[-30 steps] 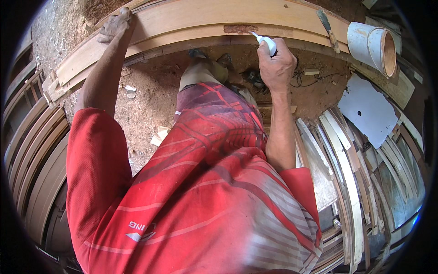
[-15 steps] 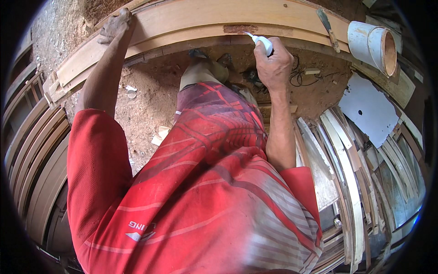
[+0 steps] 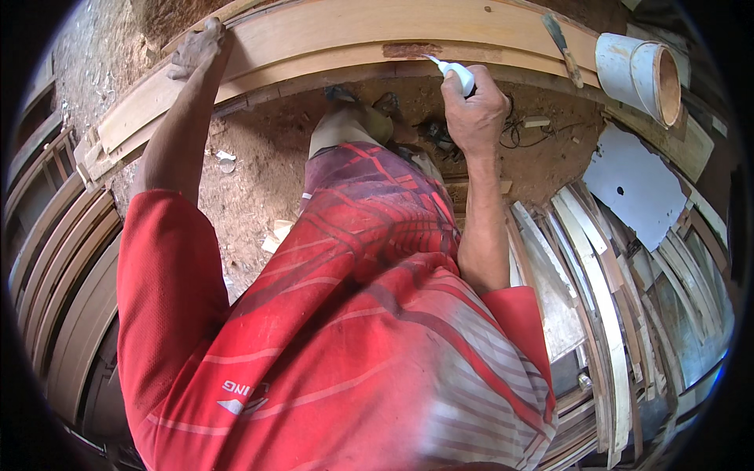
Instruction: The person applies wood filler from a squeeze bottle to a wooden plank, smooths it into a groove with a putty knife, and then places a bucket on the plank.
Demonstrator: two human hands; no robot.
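My right hand [image 3: 477, 110] is closed around a small white squeeze bottle [image 3: 459, 76]. The bottle's thin nozzle points left, its tip at the edge of a dark reddish-brown patch [image 3: 410, 50] on a long wooden board [image 3: 330, 37]. Over at the board's left part, my left hand [image 3: 198, 51] rests on its far edge with the fingers bent over it. Whether those fingers hold anything besides the board's edge is hard to see.
On the board's right lie a putty knife [image 3: 562, 49] and a whitish cylindrical container [image 3: 640, 78] on its side. A white sheet with a hole [image 3: 635, 187] leans over stacked wood strips [image 3: 601, 306] at right. More boards [image 3: 67, 267] stand at left. A black cable [image 3: 514, 133] lies on the dirt floor.
My right hand and the bottle have shifted very slightly to the right along the board. My left hand stays in place.
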